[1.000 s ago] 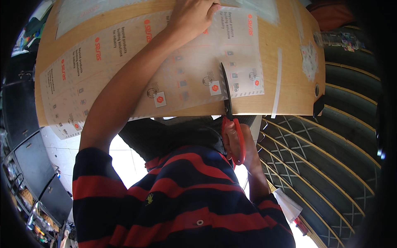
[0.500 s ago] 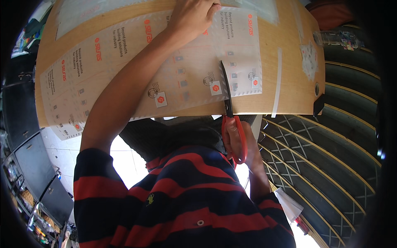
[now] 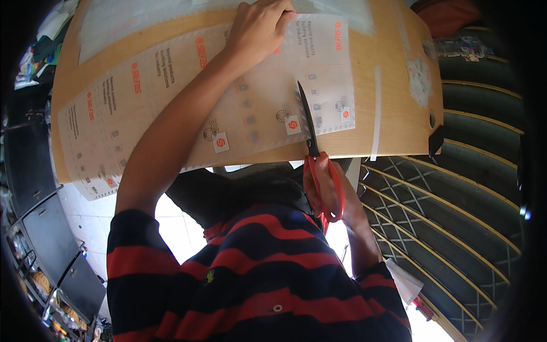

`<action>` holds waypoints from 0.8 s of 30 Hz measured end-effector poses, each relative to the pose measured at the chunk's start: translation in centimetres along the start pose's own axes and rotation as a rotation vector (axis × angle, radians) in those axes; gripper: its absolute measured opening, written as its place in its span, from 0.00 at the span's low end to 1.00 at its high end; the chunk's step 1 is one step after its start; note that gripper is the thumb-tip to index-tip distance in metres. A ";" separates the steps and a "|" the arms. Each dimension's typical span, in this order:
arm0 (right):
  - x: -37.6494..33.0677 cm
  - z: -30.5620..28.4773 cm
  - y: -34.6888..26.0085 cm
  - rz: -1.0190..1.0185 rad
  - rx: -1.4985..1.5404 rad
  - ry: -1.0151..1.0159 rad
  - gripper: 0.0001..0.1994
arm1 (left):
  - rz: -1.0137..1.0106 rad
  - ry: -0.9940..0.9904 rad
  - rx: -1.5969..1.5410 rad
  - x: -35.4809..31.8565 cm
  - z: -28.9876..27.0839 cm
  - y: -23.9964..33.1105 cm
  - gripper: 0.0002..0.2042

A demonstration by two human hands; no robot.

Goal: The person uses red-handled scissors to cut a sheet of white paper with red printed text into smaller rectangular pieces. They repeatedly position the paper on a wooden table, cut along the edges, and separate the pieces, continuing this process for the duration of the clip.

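Observation:
A long translucent printed sheet (image 3: pixel 188 108) with red and grey markings lies across a wooden table. My right hand (image 3: pixel 325 182), below the table's near edge, holds scissors (image 3: pixel 308 122) with red handles and dark blades. One blade lies over the sheet, pointing away from me, between two rows of print near its right end; the other blade is hidden. At the sheet's far edge, my left hand (image 3: pixel 262 23) has its fingers curled and pinched on the sheet. My left forearm crosses above the sheet's middle.
The wooden table (image 3: pixel 393 114) carries a strip of white tape (image 3: pixel 376 114) and more translucent sheeting (image 3: pixel 142 28) at the far side. Dark cabinets (image 3: pixel 48 222) stand at left. A ribbed dark shutter with a folding lattice (image 3: pixel 456 188) fills the right.
The whole view has shifted slightly. My left hand is turned a little at the sheet's far edge. The scissors tilt slightly more to the left, still over the same part of the sheet.

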State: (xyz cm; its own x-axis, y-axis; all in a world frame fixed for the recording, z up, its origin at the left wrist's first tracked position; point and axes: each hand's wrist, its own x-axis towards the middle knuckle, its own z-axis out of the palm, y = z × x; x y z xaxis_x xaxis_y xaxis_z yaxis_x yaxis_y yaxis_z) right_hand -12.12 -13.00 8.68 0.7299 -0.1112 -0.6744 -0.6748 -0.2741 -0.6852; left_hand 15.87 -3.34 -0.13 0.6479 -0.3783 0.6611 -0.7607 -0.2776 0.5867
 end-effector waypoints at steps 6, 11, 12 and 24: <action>0.6 -0.6 -0.8 0.046 0.033 0.001 0.42 | -0.043 -0.006 -0.055 0.0 0.1 0.1 0.05; 1.0 -1.2 -1.9 0.036 -0.001 -0.025 0.41 | -0.006 0.006 -0.013 -0.1 0.1 0.0 0.05; 1.2 -1.2 -1.8 0.031 -0.010 -0.029 0.40 | -0.009 -0.001 -0.018 -0.1 0.1 0.0 0.05; 1.1 -0.3 -2.7 0.050 -0.104 0.045 0.41 | -0.048 0.001 -0.031 -0.1 0.5 -0.5 0.05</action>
State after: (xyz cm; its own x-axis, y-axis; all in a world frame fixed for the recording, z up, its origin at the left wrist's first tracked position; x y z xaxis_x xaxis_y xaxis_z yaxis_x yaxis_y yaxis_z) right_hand -9.52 -12.71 9.88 0.7010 -0.1692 -0.6928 -0.6977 -0.3642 -0.6170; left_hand 16.11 -3.56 -0.71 0.6835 -0.3640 0.6327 -0.7274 -0.2676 0.6319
